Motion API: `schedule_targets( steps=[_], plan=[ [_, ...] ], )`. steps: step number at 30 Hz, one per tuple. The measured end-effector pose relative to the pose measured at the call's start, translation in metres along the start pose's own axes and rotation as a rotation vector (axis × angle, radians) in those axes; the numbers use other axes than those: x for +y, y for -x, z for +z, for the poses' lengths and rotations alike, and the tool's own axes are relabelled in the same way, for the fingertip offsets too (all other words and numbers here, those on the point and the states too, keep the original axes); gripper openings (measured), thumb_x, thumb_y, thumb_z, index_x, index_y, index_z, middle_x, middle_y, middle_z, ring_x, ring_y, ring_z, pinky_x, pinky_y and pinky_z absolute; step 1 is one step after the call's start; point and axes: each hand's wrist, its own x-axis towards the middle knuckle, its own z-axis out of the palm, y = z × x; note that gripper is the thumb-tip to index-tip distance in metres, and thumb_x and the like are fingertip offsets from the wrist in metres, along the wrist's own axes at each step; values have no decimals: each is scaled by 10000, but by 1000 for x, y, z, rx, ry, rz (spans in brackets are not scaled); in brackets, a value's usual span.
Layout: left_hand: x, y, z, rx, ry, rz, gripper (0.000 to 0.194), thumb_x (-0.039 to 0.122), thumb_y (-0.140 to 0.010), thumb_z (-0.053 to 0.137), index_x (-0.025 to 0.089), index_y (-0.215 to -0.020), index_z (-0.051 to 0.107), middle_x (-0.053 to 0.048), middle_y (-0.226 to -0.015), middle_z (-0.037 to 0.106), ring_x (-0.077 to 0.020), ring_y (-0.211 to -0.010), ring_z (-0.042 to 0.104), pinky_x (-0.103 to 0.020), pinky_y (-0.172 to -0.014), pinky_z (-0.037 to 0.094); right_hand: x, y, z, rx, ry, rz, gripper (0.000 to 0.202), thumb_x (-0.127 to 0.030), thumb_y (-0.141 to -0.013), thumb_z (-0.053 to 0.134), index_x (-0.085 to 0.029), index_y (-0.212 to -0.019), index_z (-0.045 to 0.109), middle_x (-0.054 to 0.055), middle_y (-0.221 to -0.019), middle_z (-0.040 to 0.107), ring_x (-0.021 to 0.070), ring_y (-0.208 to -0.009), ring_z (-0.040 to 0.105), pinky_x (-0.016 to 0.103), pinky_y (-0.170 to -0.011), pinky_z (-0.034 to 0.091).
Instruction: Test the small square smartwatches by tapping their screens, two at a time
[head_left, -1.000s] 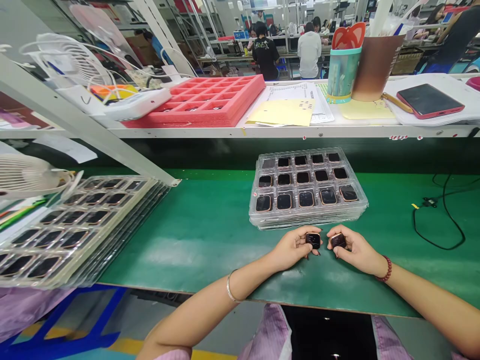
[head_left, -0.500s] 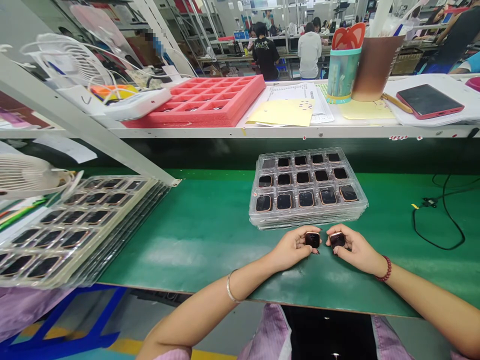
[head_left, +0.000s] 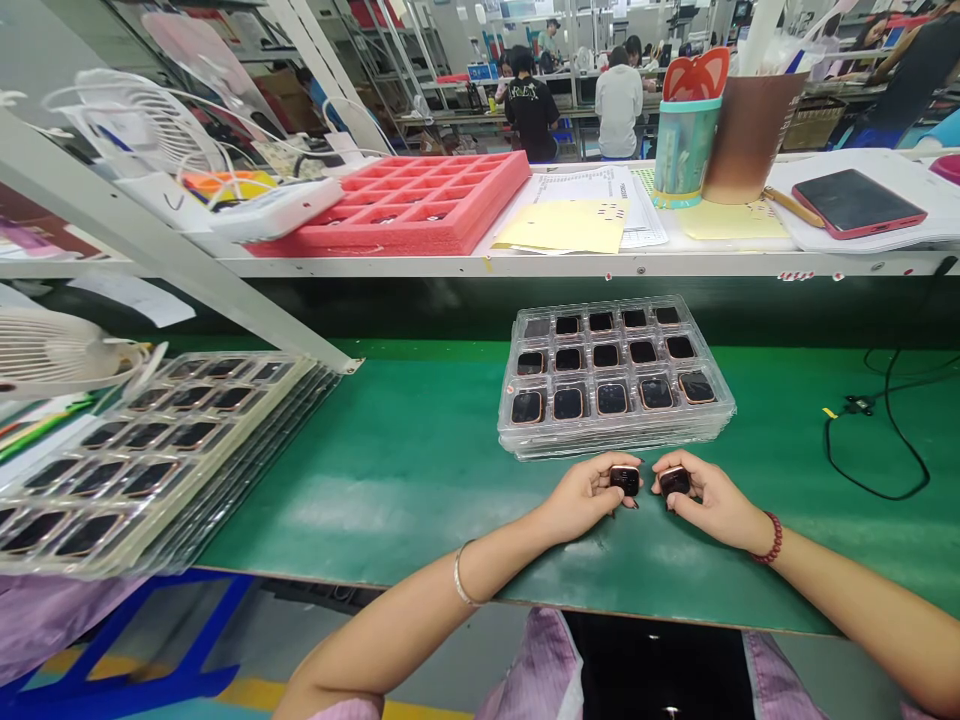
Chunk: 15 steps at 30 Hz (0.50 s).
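Observation:
My left hand point(head_left: 589, 498) is closed round a square smartwatch body point(head_left: 625, 480) with a dark screen and no strap. Close beside it, my right hand point(head_left: 712, 502) grips a second smartwatch body point(head_left: 674, 480) between thumb and fingers. Both screens face up, and a small gap separates the two hands. Just beyond them on the green bench lies a stack of clear plastic trays point(head_left: 616, 432). The top tray carries rows of similar dark-screened watch bodies point(head_left: 612, 398).
Another stack of watch trays point(head_left: 161, 530) stands at the left by a white fan point(head_left: 52, 350). A black cable point(head_left: 874, 488) lies at right. The shelf point(head_left: 555, 266) above bears a red foam tray point(head_left: 390, 238), papers, cups and a phone point(head_left: 859, 203). People work in the background.
The hands and both watch bodies stay almost still, with only slight finger movement at the left hand. In the background a person in a cap has come more into sight.

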Motion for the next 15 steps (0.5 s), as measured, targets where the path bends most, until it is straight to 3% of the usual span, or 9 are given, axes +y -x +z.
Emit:
schedule_targets(
  steps=[5, 15],
  plan=[
    [0, 0, 0, -14, 44, 0, 458, 50, -663, 566, 157, -1108, 551, -68, -977, 650, -141, -740, 656, -284, -747, 475, 1, 0, 0, -22, 3, 4, 345, -61, -778, 474, -212, -1088, 480, 36, -930, 615, 147, -744, 599, 266, -644, 485],
    [0, 0, 0, -11, 46, -2, 431, 71, -672, 594, 150, -1094, 557, -68, -959, 647, -138, -737, 652, -301, -777, 475, -1, 1, 2, 10, 32, 6, 267, -90, -799, 485, -206, -1037, 516, 26, -864, 636, 143, -719, 581, 263, -650, 486]
  ],
)
